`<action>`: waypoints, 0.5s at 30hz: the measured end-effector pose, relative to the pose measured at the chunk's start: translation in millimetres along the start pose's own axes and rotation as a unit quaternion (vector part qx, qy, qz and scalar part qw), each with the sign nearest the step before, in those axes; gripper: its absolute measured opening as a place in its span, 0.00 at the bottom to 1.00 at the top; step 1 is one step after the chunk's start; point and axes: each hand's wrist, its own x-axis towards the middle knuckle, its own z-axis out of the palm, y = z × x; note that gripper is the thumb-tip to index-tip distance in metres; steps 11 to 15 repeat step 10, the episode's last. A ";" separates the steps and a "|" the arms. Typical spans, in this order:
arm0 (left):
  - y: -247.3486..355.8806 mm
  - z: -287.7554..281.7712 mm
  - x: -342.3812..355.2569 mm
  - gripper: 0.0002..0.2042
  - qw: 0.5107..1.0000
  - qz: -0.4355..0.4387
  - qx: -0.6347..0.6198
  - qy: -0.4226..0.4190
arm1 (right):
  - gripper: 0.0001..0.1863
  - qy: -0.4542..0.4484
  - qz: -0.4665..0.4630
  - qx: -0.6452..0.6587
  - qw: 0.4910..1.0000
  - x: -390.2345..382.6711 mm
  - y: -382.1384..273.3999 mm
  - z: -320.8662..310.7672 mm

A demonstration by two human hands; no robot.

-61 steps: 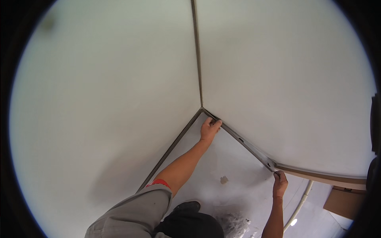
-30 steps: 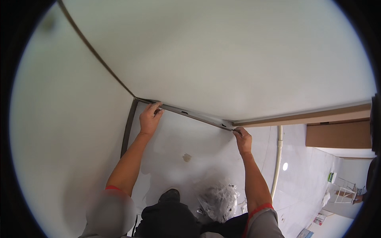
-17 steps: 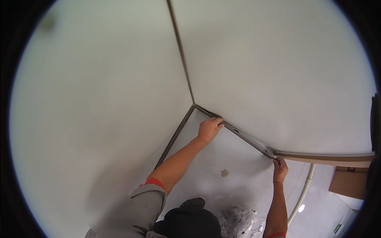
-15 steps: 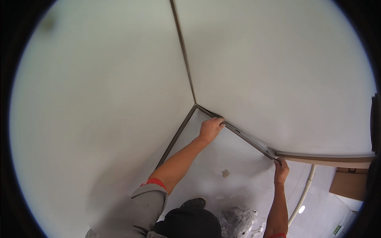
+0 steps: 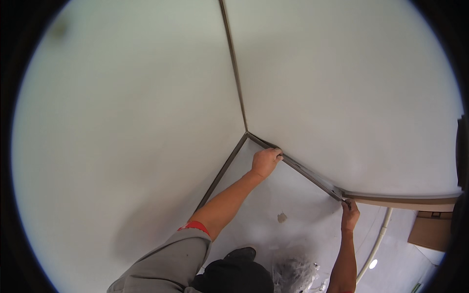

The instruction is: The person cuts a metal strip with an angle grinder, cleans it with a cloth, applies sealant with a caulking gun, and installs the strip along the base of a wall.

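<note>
Both my hands are on a long grey-brown skirting strip [image 5: 312, 177] that runs along the foot of the right-hand white wall panel [image 5: 351, 97]. My left hand [image 5: 265, 162] is closed over its upper edge near the corner, fingertips curled behind it. At the strip's other end, by the panel's outer edge, the fingers of my right hand [image 5: 350, 216] pinch it. A narrow gap shows between strip and wall. A matching skirting strip [image 5: 222, 173] lines the foot of the left wall panel [image 5: 137, 107], and a slim upright trim [image 5: 234, 63] covers the corner.
Crumpled clear plastic [image 5: 295, 273] lies on the grey floor [image 5: 244, 205], right of my dark-clothed leg [image 5: 234, 276]. A small tan patch [image 5: 282, 217] marks the floor. Beyond the right panel's edge are a pale pipe [image 5: 378, 239] and a cardboard box [image 5: 430, 229].
The whole view has shifted slightly, so walls and hands appear a little farther right and lower. Both hands keep their hold on the strip at about the same spots.
</note>
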 end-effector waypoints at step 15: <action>2.6 -1.1 -1.9 0.07 1.000 -0.017 -0.017 0.013 | 0.08 0.015 0.009 -0.001 1.000 1.0 6.7 5.0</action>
